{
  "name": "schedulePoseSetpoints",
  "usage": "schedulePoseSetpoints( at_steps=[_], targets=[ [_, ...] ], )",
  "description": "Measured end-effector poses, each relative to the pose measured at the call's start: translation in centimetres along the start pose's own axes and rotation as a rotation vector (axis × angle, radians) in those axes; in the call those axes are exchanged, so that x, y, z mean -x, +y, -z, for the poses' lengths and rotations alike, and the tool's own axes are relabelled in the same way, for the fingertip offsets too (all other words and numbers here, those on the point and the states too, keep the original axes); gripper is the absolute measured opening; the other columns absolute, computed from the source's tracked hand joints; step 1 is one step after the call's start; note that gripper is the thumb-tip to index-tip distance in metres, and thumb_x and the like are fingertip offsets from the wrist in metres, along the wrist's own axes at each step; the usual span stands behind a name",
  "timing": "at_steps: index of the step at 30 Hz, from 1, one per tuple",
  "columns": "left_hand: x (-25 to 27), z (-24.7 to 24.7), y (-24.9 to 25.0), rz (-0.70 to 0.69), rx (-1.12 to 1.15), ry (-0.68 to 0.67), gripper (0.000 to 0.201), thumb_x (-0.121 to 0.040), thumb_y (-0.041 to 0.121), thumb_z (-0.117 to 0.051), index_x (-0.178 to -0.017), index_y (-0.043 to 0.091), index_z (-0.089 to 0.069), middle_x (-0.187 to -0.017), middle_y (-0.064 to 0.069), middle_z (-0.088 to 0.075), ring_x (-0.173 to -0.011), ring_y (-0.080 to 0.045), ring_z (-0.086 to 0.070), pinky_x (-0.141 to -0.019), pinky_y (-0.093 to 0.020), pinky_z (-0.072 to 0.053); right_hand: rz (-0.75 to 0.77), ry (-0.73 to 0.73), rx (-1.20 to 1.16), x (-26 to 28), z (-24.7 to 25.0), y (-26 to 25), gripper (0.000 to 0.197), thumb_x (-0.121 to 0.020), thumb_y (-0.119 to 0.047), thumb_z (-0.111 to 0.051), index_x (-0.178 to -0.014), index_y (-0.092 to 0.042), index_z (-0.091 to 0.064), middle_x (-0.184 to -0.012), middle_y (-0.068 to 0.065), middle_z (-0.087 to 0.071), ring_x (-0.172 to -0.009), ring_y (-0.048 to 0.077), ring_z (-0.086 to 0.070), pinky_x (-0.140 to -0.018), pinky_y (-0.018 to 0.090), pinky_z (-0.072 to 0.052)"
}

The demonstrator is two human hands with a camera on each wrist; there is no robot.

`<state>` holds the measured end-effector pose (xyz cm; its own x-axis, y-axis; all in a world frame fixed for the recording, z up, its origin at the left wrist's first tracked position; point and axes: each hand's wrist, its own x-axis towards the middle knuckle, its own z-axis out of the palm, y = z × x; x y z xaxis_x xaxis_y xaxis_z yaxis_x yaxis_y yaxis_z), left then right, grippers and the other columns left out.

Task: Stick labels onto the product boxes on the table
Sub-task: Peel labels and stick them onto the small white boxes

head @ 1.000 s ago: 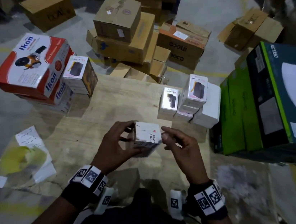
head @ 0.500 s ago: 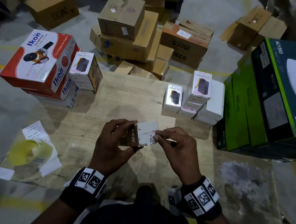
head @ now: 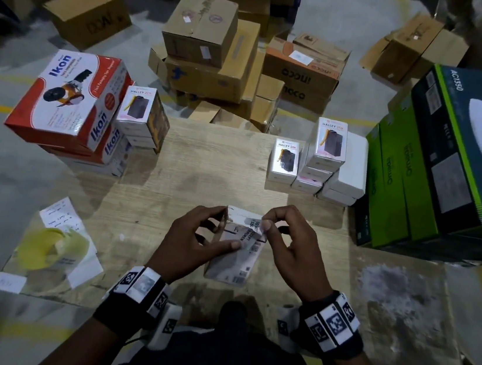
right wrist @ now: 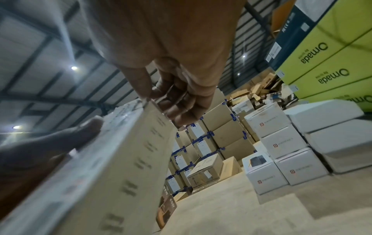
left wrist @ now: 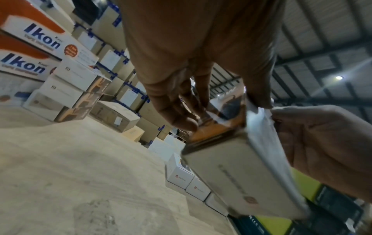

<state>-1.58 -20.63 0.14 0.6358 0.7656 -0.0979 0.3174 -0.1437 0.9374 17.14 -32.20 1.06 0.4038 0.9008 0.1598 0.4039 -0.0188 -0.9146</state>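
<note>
A small white product box is tilted between both hands over the wooden table, its printed back face towards me. My left hand grips its left side, with the thumb lying across the face. My right hand pinches the end of a white seal label at the box's top right edge. In the left wrist view my left hand curls round the far end of the box. The right wrist view shows the right hand at the top edge of the box.
Stacks of white Halley boxes stand at the right and the left of the table. Red Ikon boxes sit far left, big green boxes far right. Yellow label backing and paper slips lie near left.
The box has been turned from end-on to show its long back face and has come down nearer the table. My right fingers have moved onto the label at its top edge.
</note>
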Motion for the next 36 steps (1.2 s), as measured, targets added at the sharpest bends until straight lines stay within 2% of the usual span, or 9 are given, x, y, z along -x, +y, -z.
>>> schedulePoseSetpoints(
  at_steps=[3,7,10,13,16,25,28,33,36],
  targets=[
    [-0.2,0.1,-0.3,0.086,0.051,-0.071,0.063,-0.069,0.062,-0.078,-0.125,0.036,-0.063,-0.117,0.014,-0.065,-0.099,-0.006,-0.065,-0.07,-0.022,-0.055,-0.061,0.005,-0.096,-0.1,0.3,0.0,0.007,-0.095,-0.018,-0.07,-0.094,-0.016,-0.063,-0.098,-0.005,-0.07,-0.091,0.018,-0.066,-0.069,0.037,-0.051],
    [-0.3,0.2,-0.6,0.12,0.044,-0.09,0.065,-0.071,0.069,-0.067,-0.126,0.033,-0.063,-0.12,0.015,-0.065,-0.101,-0.003,-0.064,-0.07,-0.017,-0.053,-0.194,-0.005,-0.33,-0.5,0.7,0.1,0.023,-0.087,-0.01,-0.078,-0.105,-0.013,-0.063,-0.091,0.004,-0.075,-0.087,0.029,-0.069,-0.077,0.052,-0.052],
    [-0.3,0.2,-0.5,0.101,0.012,-0.111,0.058,-0.074,0.066,-0.071,-0.124,0.039,-0.061,-0.117,0.02,-0.063,-0.102,-0.001,-0.062,-0.072,-0.017,-0.053,-0.24,-0.083,-0.326,-0.8,1.0,0.4,0.036,-0.093,-0.011,-0.071,-0.126,-0.022,-0.064,-0.092,0.002,-0.072,-0.089,0.026,-0.065,-0.078,0.037,-0.055],
    [-0.6,0.1,-0.4,0.094,-0.019,-0.113,0.055,-0.077,0.056,-0.071,-0.127,0.038,-0.06,-0.118,0.018,-0.062,-0.101,0.0,-0.062,-0.072,-0.018,-0.055,-0.235,-0.134,-0.229,-1.0,0.6,1.1,0.017,-0.1,-0.013,-0.061,-0.109,-0.018,-0.074,-0.1,-0.001,-0.067,-0.091,0.016,-0.062,-0.072,0.027,-0.053],
    [-1.0,0.0,-0.5,0.091,-0.028,-0.116,0.054,-0.078,0.053,-0.071,-0.128,0.038,-0.059,-0.12,0.018,-0.061,-0.101,0.001,-0.061,-0.074,-0.02,-0.056,-0.333,-0.15,-0.352,-1.0,0.5,1.5,0.019,-0.105,-0.014,-0.052,-0.101,-0.012,-0.07,-0.101,0.004,-0.066,-0.093,0.022,-0.064,-0.079,0.038,-0.053],
    [-2.2,-0.9,-0.8,0.298,0.232,-0.103,0.044,-0.084,0.048,-0.066,-0.121,0.023,-0.066,-0.115,0.003,-0.071,-0.101,-0.016,-0.07,-0.069,-0.031,-0.06,-0.379,-0.081,-0.608,-1.3,1.1,2.0,0.017,-0.097,-0.023,-0.051,-0.093,-0.02,-0.067,-0.107,0.001,-0.062,-0.107,0.018,-0.058,-0.09,0.039,-0.046],
    [-2.6,-0.9,-1.3,0.331,0.257,-0.058,0.047,-0.082,0.048,-0.072,-0.12,0.022,-0.065,-0.115,0.001,-0.07,-0.102,-0.019,-0.07,-0.073,-0.035,-0.061,-0.39,-0.012,-0.692,-1.5,1.9,2.1,0.012,-0.096,-0.019,-0.057,-0.094,-0.019,-0.069,-0.106,0.0,-0.065,-0.104,0.015,-0.059,-0.088,0.038,-0.047],
    [-3.3,-1.5,-4.6,0.295,-0.012,0.12,0.055,-0.072,0.034,-0.087,-0.116,0.025,-0.055,-0.113,0.016,-0.061,-0.097,0.0,-0.062,-0.071,-0.014,-0.051,-0.438,0.106,-0.745,-1.7,3.0,2.3,0.01,-0.094,-0.008,-0.061,-0.097,-0.012,-0.069,-0.092,0.003,-0.071,-0.086,0.014,-0.064,-0.075,0.029,-0.052],
    [-3.2,-2.4,-7.8,0.271,-0.106,0.208,0.069,-0.067,0.026,-0.091,-0.121,0.02,-0.048,-0.12,0.008,-0.055,-0.108,-0.006,-0.058,-0.075,-0.016,-0.053,-0.462,0.158,-0.725,-1.9,3.4,2.4,0.012,-0.094,-0.003,-0.062,-0.101,-0.01,-0.07,-0.092,0.003,-0.074,-0.084,0.016,-0.067,-0.073,0.029,-0.053]
  ],
)
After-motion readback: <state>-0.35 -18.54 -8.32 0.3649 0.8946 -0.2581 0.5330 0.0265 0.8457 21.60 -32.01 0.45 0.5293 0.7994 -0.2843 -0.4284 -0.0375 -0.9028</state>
